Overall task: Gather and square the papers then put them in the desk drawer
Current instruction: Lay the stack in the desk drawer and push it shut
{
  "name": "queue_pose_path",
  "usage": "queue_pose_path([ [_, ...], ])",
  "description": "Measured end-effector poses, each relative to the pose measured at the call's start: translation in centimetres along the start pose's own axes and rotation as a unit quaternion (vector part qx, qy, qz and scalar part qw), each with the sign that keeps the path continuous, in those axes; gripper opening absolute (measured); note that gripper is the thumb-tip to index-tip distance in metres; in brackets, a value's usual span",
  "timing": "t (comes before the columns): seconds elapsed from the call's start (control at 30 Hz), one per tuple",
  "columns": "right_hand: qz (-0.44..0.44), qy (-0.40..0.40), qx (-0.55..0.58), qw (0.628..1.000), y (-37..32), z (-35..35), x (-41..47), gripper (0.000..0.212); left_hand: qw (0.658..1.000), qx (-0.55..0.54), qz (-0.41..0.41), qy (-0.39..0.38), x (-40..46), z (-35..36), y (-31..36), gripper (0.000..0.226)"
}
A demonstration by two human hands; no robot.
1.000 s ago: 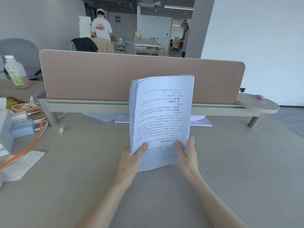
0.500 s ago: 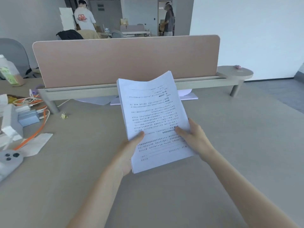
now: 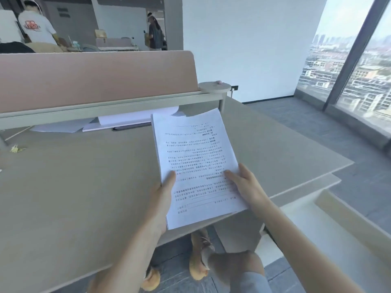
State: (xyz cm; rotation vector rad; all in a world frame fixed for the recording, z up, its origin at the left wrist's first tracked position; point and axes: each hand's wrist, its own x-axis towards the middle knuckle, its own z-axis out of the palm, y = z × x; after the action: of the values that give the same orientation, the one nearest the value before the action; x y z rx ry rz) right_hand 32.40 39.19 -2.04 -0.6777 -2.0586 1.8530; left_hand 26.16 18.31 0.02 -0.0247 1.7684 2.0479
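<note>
Fingers of both hands clamp the near end of the paper stack, thumbs on top, the stack tilted above the desk's near right edge. The left hand grips the left edge, forearm reaching forward; the right hand pinches the right edge.

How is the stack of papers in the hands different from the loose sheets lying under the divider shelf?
The stack of papers is held above the desk by the left hand and right hand; the loose sheets lie flat on the desk. The stack shows printed text; the sheets look blank. Both are white paper.
</note>
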Motion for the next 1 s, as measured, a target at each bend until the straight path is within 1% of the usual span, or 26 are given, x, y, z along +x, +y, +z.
queue_pose_path([
  [0.1, 0.017, 0.057, 0.022, 0.998, 1.1, -4.6, -3.0, 0.013, 0.999, 0.01, -0.008, -0.044, -2.9, 3.8, -1.7, 0.025],
  [0.2, 0.021, 0.1, 0.005, 0.995, 2.1, -9.5, -5.8, 0.011, 0.997, 0.022, 0.0, -0.077, -5.0, 7.6, -3.5, 0.028],
  [0.33, 0.029, 0.148, -0.024, 0.988, 3.4, -15.9, -9.2, 0.022, 0.991, 0.026, 0.009, -0.128, -7.0, 12.6, -6.4, 0.034],
  [0.53, 0.071, 0.199, -0.007, 0.977, 6.3, -24.6, -13.4, 0.026, 0.988, 0.059, -0.007, -0.142, -9.1, 19.3, -10.0, 0.022],
  [0.67, 0.097, 0.218, 0.0, 0.971, 8.0, -28.5, -15.3, 0.024, 0.982, 0.076, -0.025, -0.17, -9.9, 22.6, -12.5, 0.027],
  [0.73, 0.107, 0.224, -0.012, 0.969, 8.9, -30.1, -15.8, 0.025, 0.981, 0.087, -0.016, -0.171, -10.4, 24.1, -13.4, 0.024],
  [0.83, 0.117, 0.23, -0.024, 0.966, 10.2, -32.1, -16.3, 0.028, 0.973, 0.134, 0.011, -0.19, -10.5, 25.9, -14.8, 0.019],
  [0.87, 0.121, 0.233, -0.032, 0.964, 10.5, -32.7, -16.4, 0.028, 0.968, 0.15, 0.021, -0.198, -10.3, 26.4, -15.3, 0.022],
  [0.9, 0.125, 0.237, -0.039, 0.963, 10.8, -33.2, -16.5, 0.028, 0.966, 0.159, 0.028, -0.203, -10.2, 26.8, -15.8, 0.03],
  [1.0, 0.128, 0.244, -0.053, 0.96, 11.7, -34.7, -16.5, 0.025, 0.957, 0.168, 0.047, -0.231, -9.9, 27.5, -16.9, 0.065],
])
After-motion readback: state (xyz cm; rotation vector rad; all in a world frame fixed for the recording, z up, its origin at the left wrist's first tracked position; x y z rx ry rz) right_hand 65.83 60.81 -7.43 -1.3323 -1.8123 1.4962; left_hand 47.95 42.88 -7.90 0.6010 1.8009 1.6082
